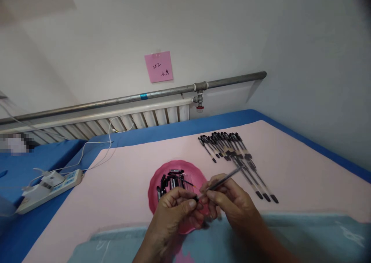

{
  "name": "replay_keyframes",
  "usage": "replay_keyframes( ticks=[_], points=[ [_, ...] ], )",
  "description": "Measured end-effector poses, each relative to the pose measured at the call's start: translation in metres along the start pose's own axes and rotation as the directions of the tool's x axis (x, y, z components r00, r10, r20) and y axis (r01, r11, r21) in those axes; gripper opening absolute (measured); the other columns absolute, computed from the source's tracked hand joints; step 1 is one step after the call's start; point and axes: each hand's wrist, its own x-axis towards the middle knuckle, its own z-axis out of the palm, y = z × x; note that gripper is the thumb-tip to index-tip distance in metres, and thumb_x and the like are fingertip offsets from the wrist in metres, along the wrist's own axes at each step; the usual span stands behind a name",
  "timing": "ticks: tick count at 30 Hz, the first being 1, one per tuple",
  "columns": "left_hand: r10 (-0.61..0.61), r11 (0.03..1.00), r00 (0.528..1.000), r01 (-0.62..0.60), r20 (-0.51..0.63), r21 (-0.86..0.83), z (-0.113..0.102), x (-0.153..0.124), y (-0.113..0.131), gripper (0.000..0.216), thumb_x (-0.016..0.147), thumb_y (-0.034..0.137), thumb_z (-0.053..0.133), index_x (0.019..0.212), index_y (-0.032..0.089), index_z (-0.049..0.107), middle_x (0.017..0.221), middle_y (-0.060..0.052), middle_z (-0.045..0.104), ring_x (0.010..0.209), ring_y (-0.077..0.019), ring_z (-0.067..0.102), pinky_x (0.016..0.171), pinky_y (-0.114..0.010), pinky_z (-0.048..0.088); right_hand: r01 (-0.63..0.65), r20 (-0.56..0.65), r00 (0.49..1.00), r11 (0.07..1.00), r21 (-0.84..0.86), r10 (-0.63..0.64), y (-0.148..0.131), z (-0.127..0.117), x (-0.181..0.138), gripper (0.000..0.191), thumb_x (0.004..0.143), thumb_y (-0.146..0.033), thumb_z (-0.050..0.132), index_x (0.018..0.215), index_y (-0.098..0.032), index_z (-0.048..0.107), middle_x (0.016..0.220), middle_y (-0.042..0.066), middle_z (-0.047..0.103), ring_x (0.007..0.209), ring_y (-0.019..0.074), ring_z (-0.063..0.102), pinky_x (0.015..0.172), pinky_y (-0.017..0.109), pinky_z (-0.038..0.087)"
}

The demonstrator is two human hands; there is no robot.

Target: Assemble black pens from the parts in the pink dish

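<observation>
My right hand [227,195] is closed around a clear-barrelled pen [224,180] with a dark core, which slants up to the right. Between thumb and finger of my left hand [177,207] is a small black pen part [196,198], touching or very close to the pen's lower end. Its exact kind is hidden by the fingers. Both hands are over the near side of a pink plate [152,182] that holds black pen caps [176,172], clear tubes and a thin refill [185,180].
Several black-capped pens [222,141] lie in overlapping rows at the right on the pink tabletop [124,170]. A white power strip [52,193] with plugs and cables is at the left. Behind the table run a radiator [147,118] and a metal pipe [168,93] with a red-handled valve.
</observation>
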Motion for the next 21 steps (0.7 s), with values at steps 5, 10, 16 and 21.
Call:
replay_keyframes(
  ticks=[5,10,16,21],
  points=[
    [0.068,0.996,0.997,-0.065,-0.042,0.059,-0.004,0.002,-0.005,0.024,0.056,0.021,0.079,0.070,0.013,0.061,0.059,-0.004,0.068,0.052,-0.0121,0.062,0.052,-0.022,0.046,-0.010,-0.010,1.000,1.000,0.009,0.010,0.005,0.000,0.002,0.019,0.073,-0.033,0.065,0.076,-0.018,0.056,0.057,-0.001,0.062,0.039,0.0083,0.049,0.038,0.021,0.038],
    [0.119,0.989,0.991,-0.112,-0.061,0.100,-0.004,0.002,-0.005,0.035,0.057,0.033,0.079,0.081,0.014,0.060,0.056,0.002,0.062,0.043,-0.0072,0.054,0.043,-0.017,0.041,0.028,-0.064,0.998,1.000,-0.008,-0.028,0.009,0.000,0.002,0.023,0.073,-0.038,0.066,0.077,-0.018,0.056,0.059,-0.001,0.063,0.040,0.0081,0.049,0.038,0.020,0.038],
    [-0.148,0.984,0.986,0.139,0.074,0.108,0.000,-0.004,-0.002,0.046,0.079,0.053,0.050,0.075,0.009,0.059,0.051,-0.003,0.058,0.026,-0.0053,0.041,0.024,-0.015,0.025,0.004,-0.043,0.999,1.000,-0.016,-0.004,0.011,0.002,0.000,0.024,0.071,-0.038,0.069,0.076,-0.018,0.057,0.058,-0.001,0.061,0.040,0.0089,0.049,0.038,0.021,0.037],
    [-0.025,0.997,0.993,0.017,0.111,0.071,-0.005,0.001,-0.007,0.028,0.069,0.038,0.069,0.070,0.013,0.055,0.046,0.004,0.054,0.027,-0.0040,0.040,0.026,-0.014,0.025,-0.014,-0.012,1.000,0.999,0.032,0.014,0.009,0.003,0.001,0.024,0.072,-0.039,0.068,0.074,-0.018,0.056,0.058,-0.002,0.061,0.038,0.0077,0.048,0.037,0.021,0.036]
  ],
)
